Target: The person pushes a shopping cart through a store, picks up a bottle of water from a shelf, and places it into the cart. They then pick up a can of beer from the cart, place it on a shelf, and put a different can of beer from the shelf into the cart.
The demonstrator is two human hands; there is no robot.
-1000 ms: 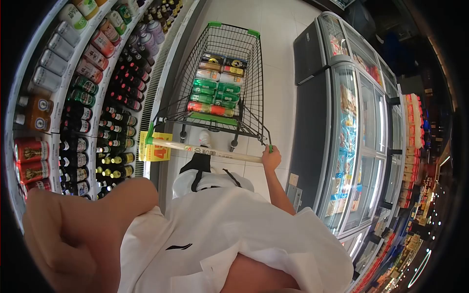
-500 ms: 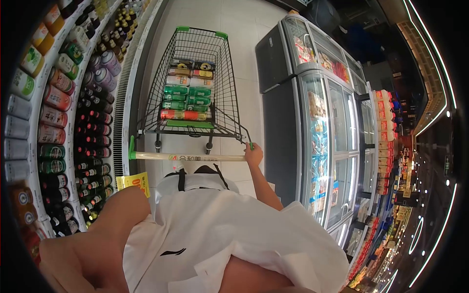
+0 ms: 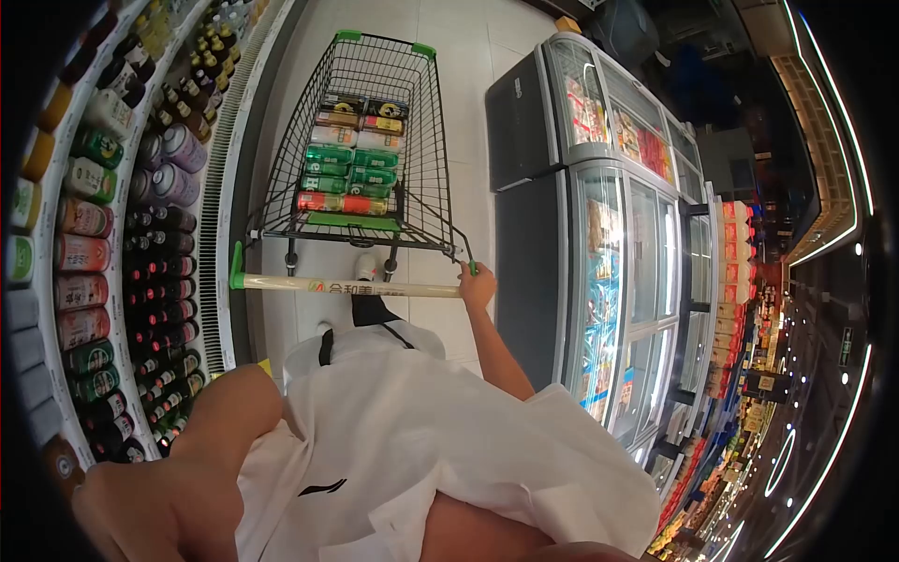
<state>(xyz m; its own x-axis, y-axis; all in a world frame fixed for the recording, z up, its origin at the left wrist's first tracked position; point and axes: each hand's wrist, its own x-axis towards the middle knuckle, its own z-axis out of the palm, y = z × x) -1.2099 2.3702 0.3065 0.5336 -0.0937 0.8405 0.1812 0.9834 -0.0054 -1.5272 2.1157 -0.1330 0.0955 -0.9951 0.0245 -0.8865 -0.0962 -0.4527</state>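
Observation:
My right hand (image 3: 477,286) is closed around the right end of the pale shopping cart handle (image 3: 375,288), by its green end piece. Ahead of the handle is the black wire shopping cart (image 3: 426,140) with green corner pieces. Packs of cans lie in it: green cans (image 3: 328,170), white cans (image 3: 378,141), red and gold cans (image 3: 342,202) and dark cans (image 3: 386,110). My left arm is bent, and my left hand (image 3: 117,501) is at the lower left edge near the drink shelves. Its fingers cannot be made out.
Shelves of canned drinks (image 3: 84,253) and dark bottles (image 3: 169,290) line the left side. Glass-topped freezers (image 3: 599,234) with packaged food stand along the right. My shoe (image 3: 366,266) is on the tiled floor (image 3: 465,56) behind the cart. Red-topped packages (image 3: 735,253) are stacked farther right.
The cart and its handle have shifted slightly up and left in view, with my right hand still on the handle. My foot has come forward under the handle. The shelves have slid past.

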